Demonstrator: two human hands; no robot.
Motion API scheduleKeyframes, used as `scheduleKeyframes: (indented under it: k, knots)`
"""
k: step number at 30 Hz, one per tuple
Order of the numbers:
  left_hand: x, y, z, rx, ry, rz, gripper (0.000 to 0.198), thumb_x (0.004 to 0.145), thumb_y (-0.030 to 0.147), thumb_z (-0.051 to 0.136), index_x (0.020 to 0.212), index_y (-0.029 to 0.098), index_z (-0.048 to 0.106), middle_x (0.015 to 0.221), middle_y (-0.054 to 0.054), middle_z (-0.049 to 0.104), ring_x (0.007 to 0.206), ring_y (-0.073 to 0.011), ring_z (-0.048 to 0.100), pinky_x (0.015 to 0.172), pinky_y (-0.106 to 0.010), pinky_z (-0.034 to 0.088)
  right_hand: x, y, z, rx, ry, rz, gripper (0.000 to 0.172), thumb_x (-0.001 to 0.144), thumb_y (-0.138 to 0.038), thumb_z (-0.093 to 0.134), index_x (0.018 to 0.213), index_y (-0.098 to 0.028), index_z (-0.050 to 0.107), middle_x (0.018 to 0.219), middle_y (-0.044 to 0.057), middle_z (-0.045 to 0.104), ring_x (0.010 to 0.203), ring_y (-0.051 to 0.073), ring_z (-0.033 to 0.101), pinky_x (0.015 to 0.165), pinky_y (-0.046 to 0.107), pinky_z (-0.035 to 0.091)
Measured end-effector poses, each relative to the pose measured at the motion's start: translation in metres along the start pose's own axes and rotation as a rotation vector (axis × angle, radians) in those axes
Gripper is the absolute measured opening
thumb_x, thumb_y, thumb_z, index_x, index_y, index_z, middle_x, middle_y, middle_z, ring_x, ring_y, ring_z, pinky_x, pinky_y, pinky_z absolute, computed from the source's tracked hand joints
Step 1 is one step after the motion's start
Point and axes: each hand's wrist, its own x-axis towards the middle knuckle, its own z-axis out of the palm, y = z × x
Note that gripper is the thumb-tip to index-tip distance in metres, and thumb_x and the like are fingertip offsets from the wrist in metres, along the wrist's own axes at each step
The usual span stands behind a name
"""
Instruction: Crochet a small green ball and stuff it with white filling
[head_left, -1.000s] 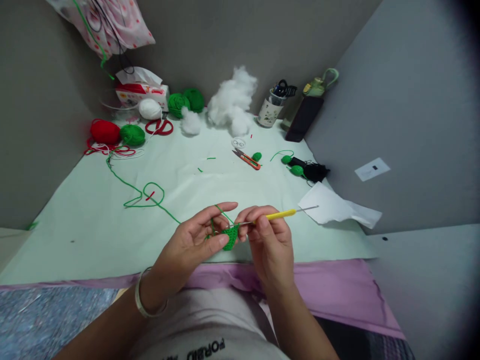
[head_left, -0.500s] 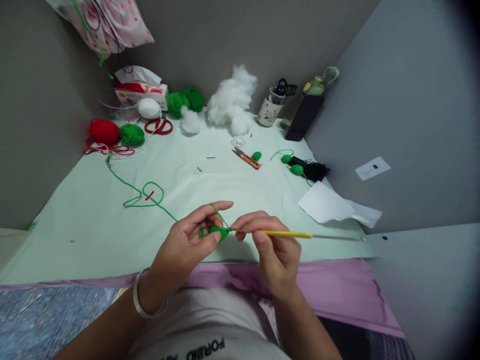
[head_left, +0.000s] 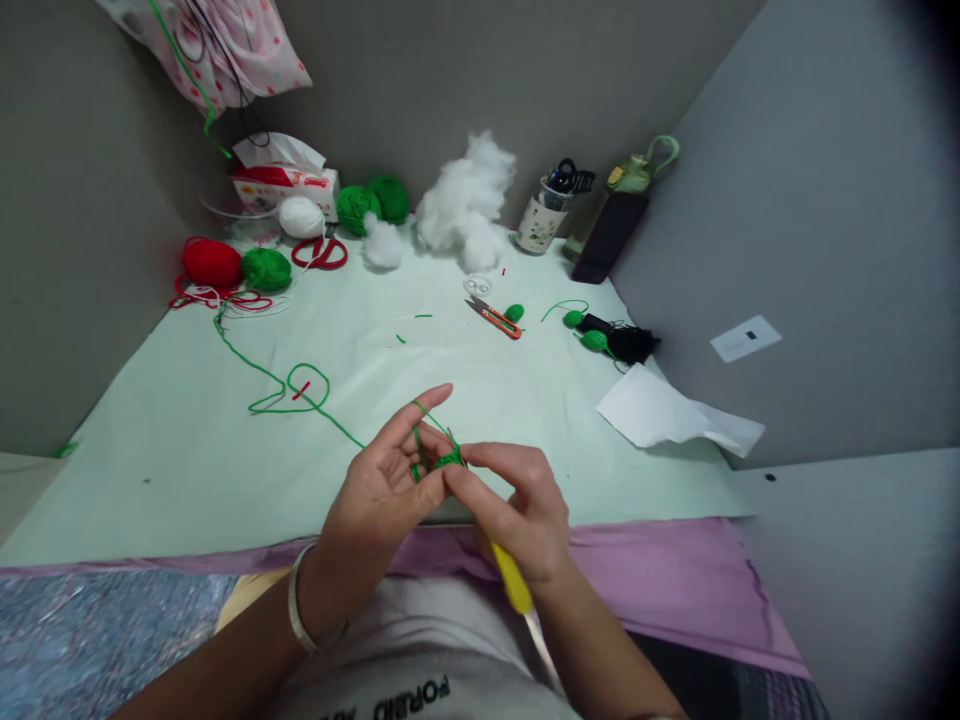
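Note:
My left hand (head_left: 394, 485) pinches a small green crochet piece (head_left: 450, 458) between thumb and fingers. Green yarn (head_left: 341, 428) runs from the table into this hand and loops over its raised index finger. My right hand (head_left: 517, 500) is closed round a crochet hook with a yellow handle (head_left: 512, 578). The handle slants down toward my shirt, and the palm covers its middle. Thumb and index fingertip of this hand also meet at the edge of the green piece. A bit of the hook's tip seems to show beside the stitches; the fingers hide the rest.
Thread snips (head_left: 493, 317) and a small green crocheted ball (head_left: 514, 313) lie mid-table. White stuffing (head_left: 465, 205), a pen cup (head_left: 541, 218) and a bottle (head_left: 630, 175) stand behind. Red yarn (head_left: 212, 262) and red-handled scissors (head_left: 320, 254) sit left, white paper (head_left: 660, 410) right.
The hook's handle has swung from pointing right to pointing down toward my body. My right hand has moved left, and its fingertips now pinch the green piece's edge.

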Motion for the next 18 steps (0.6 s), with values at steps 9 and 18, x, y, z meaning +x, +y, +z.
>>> scheduleKeyframes:
  k: [9,18]
  knots:
    - [0.007,0.014,-0.006,-0.213,-0.106,-0.164,0.042,0.085,0.020,0.083,0.127,0.022,0.079,0.085,0.001,0.064,0.076,-0.0102,0.056,0.076,-0.021,0.048,0.011,-0.002,0.002,0.573,0.240,0.329,0.022,0.106,-0.024,0.057,0.104,-0.027,0.079,0.089,0.006,0.075,0.073,0.019,0.069,0.062,0.035,0.059]
    - [0.002,0.000,-0.003,0.006,-0.030,-0.019,0.050,0.085,0.025,0.086,0.133,0.028,0.074,0.092,0.001,0.067,0.091,-0.0151,0.062,0.090,-0.027,0.050,0.003,-0.004,0.007,0.240,0.085,0.141,0.040,0.099,-0.011,0.065,0.129,-0.036,0.075,0.112,0.006,0.078,0.100,0.023,0.073,0.082,0.039,0.062]
